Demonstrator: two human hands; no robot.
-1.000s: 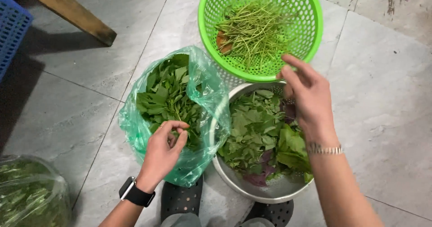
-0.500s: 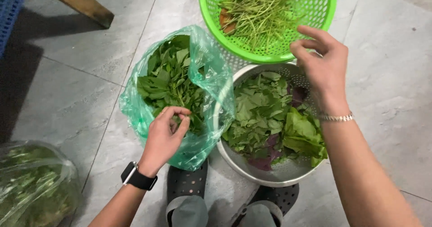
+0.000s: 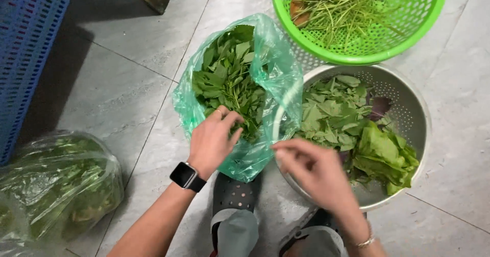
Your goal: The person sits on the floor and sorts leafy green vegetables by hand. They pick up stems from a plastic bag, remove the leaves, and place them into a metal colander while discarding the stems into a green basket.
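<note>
Head view shows the left hand (image 3: 212,140) pinching leafy stems in the green plastic bag (image 3: 265,68) at 12 o'clock. The right hand (image 3: 314,173), loosely curled and empty, hovers at the metal colander (image 3: 416,109) rim; picking leaves seems in hand, needing a firm pull.

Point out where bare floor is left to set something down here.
Bare tiles lie between the blue crate and green bag, and right of the steel colander. Bag, colander and green basket crowd together.

Left hand (image 3: 213,140) fingers curled, reaching fwd, right hand (image 3: 314,173) blurred, fingers prob. loosely bent, both forearms extended
</note>
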